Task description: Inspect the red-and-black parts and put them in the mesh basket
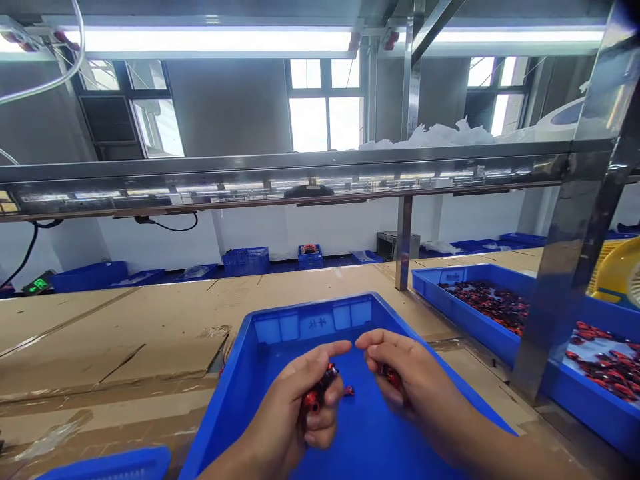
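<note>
Both of my hands are over a blue plastic tray (235, 373), index fingertips almost meeting. My left hand (300, 393) curls its lower fingers around small red-and-black parts (313, 402); one has a round hole in its end. In my right hand (410, 373), another red-and-black part (391, 377) shows between thumb and curled fingers, mostly hidden. Between the hands, a single small red-and-black piece (349, 391) lies on the tray floor. The exact kind of these parts is too small to make out.
A long blue tray (430, 283) at the right holds many red-and-black parts behind a metal post (555, 267). Cardboard (125, 340) covers the bench. A metal shelf beam (225, 177) crosses above it. Another blue bin edge (115, 463) shows at lower left; a yellow fan (620, 267) stands far right.
</note>
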Action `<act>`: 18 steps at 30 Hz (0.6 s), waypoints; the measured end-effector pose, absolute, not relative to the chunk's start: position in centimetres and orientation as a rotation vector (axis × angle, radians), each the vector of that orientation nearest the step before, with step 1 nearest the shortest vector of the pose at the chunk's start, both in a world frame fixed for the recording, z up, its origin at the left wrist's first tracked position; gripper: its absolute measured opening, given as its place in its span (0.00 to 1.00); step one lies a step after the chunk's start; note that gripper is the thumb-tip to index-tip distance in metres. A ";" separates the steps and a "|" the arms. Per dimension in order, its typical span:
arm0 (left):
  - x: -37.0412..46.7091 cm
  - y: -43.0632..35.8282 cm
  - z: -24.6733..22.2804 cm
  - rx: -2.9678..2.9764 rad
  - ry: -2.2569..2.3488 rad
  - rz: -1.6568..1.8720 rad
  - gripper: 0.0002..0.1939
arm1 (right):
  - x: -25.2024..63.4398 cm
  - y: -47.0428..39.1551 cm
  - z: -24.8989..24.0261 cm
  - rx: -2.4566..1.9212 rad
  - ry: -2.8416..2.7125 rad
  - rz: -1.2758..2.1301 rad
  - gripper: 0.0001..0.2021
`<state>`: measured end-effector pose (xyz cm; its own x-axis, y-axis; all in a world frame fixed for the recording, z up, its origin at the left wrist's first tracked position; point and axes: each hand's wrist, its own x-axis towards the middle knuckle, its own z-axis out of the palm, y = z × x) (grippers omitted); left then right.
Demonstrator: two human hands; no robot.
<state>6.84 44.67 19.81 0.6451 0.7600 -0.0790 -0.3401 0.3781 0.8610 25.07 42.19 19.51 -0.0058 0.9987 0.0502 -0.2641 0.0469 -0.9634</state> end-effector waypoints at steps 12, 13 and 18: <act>6.7 43.5 19.3 1.288 0.466 0.617 0.30 | 23.4 39.3 19.8 -0.925 -1.841 0.182 0.07; 6.7 43.6 19.2 1.252 0.480 0.620 0.30 | 23.5 39.3 19.7 -0.953 -1.832 0.101 0.06; 6.7 44.8 18.6 0.986 0.521 0.603 0.28 | 24.0 39.7 19.5 -1.028 -1.854 -0.223 0.04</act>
